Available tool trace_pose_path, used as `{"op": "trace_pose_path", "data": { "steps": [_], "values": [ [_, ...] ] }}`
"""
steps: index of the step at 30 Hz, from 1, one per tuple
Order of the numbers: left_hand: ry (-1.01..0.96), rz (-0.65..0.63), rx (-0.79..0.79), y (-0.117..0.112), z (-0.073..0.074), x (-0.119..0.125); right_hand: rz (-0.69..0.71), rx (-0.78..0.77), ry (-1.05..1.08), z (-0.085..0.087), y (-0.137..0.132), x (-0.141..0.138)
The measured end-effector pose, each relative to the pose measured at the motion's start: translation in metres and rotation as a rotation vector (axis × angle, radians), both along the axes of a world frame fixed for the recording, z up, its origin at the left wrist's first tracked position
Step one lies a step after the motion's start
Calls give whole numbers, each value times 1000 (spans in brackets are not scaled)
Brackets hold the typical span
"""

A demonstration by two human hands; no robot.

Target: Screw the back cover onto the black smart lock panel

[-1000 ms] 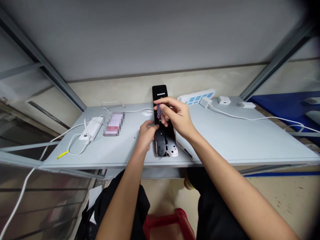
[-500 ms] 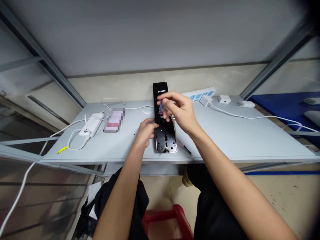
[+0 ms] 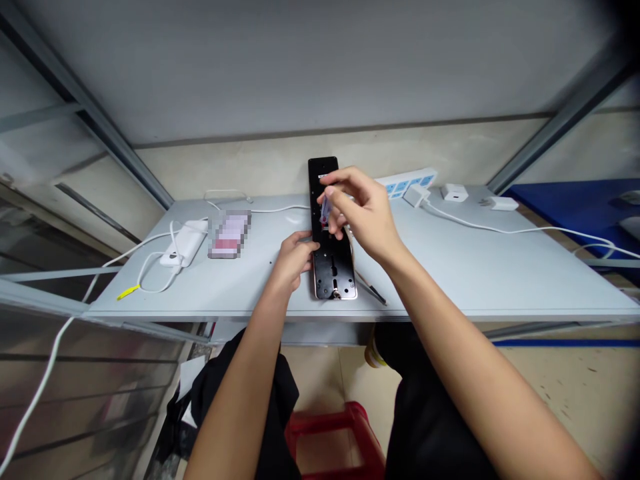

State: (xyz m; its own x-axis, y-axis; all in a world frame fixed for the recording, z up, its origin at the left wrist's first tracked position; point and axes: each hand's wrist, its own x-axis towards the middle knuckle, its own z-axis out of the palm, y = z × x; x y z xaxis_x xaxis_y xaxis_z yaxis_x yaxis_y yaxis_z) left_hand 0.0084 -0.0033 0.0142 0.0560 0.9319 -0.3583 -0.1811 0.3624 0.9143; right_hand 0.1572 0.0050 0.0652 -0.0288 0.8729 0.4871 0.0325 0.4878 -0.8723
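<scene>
Head view: on the worktop, a long black panel is laid with one end toward the person, its left edge gripped by the left hand. Over its middle, a small translucent purplish piece is pinched by the right hand; whether the panel is touched by it cannot be told. A white power strip is placed behind, rightward.

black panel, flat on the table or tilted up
Tilted, apparently. The black panel overlaps the wall in view, its far end above the back edge of the table.
</scene>
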Motion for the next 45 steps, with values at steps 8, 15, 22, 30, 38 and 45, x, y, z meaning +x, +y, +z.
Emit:
{"op": "trace_pose_path", "data": {
  "steps": [8, 15, 22, 30, 38, 45],
  "values": [
    [12, 2, 0, 0, -2, 0, -117, 50, -15, -7, 5, -2],
    [8, 0, 16, 1, -6, -1, 21, 0, 0, 1, -1, 2],
    [-24, -14, 11, 2, -8, -3, -50, 78, -54, 0, 0, 4],
    [-27, -15, 12, 1, -5, -2, -145, 112, -32, -5, 0, 1],
    [-15, -19, 24, 2, -9, -3, 60, 62, -73, 2, -7, 8],
    [-23, -40, 3, 4, -10, -5, -115, 99, -165, 7, -7, 16]
  ]
}}
